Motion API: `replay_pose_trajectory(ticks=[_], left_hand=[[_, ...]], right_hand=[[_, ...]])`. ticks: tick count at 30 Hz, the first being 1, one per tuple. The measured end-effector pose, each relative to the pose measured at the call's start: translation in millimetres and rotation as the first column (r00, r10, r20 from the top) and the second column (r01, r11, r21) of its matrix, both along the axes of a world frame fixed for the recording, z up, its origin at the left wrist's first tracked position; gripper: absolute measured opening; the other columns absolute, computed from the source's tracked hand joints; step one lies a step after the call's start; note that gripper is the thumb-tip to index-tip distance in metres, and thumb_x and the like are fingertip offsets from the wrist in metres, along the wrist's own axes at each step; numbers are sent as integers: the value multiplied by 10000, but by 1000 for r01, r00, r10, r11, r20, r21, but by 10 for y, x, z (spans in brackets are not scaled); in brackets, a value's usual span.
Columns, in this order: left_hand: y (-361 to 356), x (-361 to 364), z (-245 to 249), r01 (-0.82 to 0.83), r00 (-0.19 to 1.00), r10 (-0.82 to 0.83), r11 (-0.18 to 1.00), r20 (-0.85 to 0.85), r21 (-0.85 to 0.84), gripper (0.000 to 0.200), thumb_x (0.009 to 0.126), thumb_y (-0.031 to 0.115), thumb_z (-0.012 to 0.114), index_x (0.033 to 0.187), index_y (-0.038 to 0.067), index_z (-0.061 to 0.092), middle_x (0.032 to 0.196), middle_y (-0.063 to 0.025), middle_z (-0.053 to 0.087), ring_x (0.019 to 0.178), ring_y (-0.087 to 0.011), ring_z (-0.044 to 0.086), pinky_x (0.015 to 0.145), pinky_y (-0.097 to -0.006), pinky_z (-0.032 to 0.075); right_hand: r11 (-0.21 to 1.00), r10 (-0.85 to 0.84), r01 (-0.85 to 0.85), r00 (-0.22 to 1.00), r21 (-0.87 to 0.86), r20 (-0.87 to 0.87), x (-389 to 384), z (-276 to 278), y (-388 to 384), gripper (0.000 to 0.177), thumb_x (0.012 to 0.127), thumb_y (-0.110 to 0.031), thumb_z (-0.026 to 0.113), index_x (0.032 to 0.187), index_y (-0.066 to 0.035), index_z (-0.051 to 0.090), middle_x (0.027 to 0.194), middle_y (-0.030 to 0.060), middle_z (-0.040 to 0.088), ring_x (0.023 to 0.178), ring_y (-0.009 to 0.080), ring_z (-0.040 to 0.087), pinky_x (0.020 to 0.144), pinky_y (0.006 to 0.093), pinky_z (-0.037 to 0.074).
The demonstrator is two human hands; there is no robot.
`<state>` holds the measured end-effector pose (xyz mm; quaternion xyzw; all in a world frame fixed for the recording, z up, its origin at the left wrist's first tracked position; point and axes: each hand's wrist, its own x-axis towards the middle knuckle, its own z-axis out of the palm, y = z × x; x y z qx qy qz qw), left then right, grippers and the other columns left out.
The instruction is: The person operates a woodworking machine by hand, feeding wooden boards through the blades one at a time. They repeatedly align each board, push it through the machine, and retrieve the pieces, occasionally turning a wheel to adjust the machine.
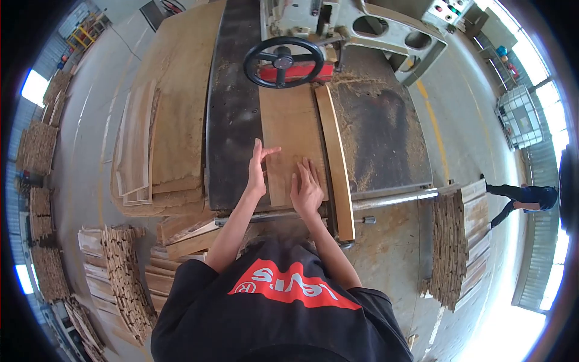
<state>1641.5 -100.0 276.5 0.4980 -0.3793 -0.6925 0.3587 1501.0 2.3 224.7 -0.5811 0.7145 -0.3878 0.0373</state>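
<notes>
A flat wooden board point(291, 123) lies on the dark machine table point(235, 120), its far end under the machine near a red guard point(289, 73). My left hand point(258, 169) is at the board's left edge, fingers apart, thumb stretched over the wood, holding nothing. On the board's near right part rests my right hand point(307, 188), fingers extended and palm down. Along the board's right side runs a long wooden fence strip point(336, 163). Beyond the red guard stands a black handwheel point(283, 62).
Thin boards point(136, 145) lie on a plywood stack point(181, 108) at left. Stacked planks point(123, 271) stand at lower left, and another stack point(449, 247) at right. A metal bar point(395, 199) crosses the table's front. Another person point(528, 196) is at far right. Sawdust point(362, 133) covers the table.
</notes>
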Motion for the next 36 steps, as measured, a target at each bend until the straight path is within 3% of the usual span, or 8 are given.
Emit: replay_pose_trajectory(ticks=[10,16,20,23,31,33,34,36], left_hand=[[-777,261,-260,75,984,-90,992,-151,-103,871,1010,793,326,1368,92,699,1702,-161,333,1613,-253,163,1237,-569,164],[-1897,826,-337,-66,993,86,972,82,-227,449,1022,431,683,1285,68,704,1278,-99,734,1166,-222,707,863,-351,579],[-3001,1756,-300,255,446,619,605,646,-755,733,836,462,867,1382,35,628,1394,-208,638,1335,-348,578,1118,-479,458],[-3351,2200,-381,281,-88,658,736,747,-616,983,736,534,900,1513,74,510,1524,-244,500,1410,-434,462,1179,-570,363],[-2622,2338,-155,39,213,249,964,945,-263,987,685,456,931,1482,44,519,1360,-260,605,1263,-438,592,1069,-565,477],[-2311,2493,-768,-274,828,428,872,361,-406,843,774,453,857,1420,0,560,1163,-220,693,1031,-384,711,904,-480,583],[-1953,2434,-585,-315,949,313,942,-39,-116,821,847,510,756,1432,-27,546,1197,-227,689,1006,-372,718,897,-451,593],[-1172,2123,-116,-116,715,170,985,-678,124,829,962,611,530,1480,-36,506,1250,-244,667,1007,-371,707,895,-460,602]], right_hand=[[995,-57,48,993,-87,-102,-56,75,-890,343,975,-208,684,1271,-35,694,1420,153,670,1341,371,616,1145,520,456],[990,-76,62,991,-128,-109,-107,77,-1381,263,962,-160,681,1188,-38,736,1356,140,712,1298,367,652,1119,516,484],[989,-80,62,989,-138,-127,-129,75,-1686,225,958,-129,668,1150,-42,746,1335,143,724,1259,369,675,1096,510,504],[987,-89,73,991,-143,-103,-142,75,-1908,199,961,-129,659,1123,-54,747,1327,144,727,1227,380,686,1091,502,507],[971,153,-170,982,-171,-107,-393,148,-2235,259,943,-144,743,1180,-42,719,1287,178,729,1202,366,690,1061,472,522],[986,169,-168,983,-24,68,-389,295,-1956,267,959,-152,736,1195,-29,714,1228,176,751,1156,346,716,1022,443,544],[981,174,-185,972,57,158,-365,325,-1829,272,967,-157,733,1203,-23,711,1198,176,762,1133,336,729,1003,428,555],[933,354,-359,903,-25,245,-194,387,-1543,307,967,-195,756,1219,-27,711,1124,159,783,1053,311,761,925,402,585]])
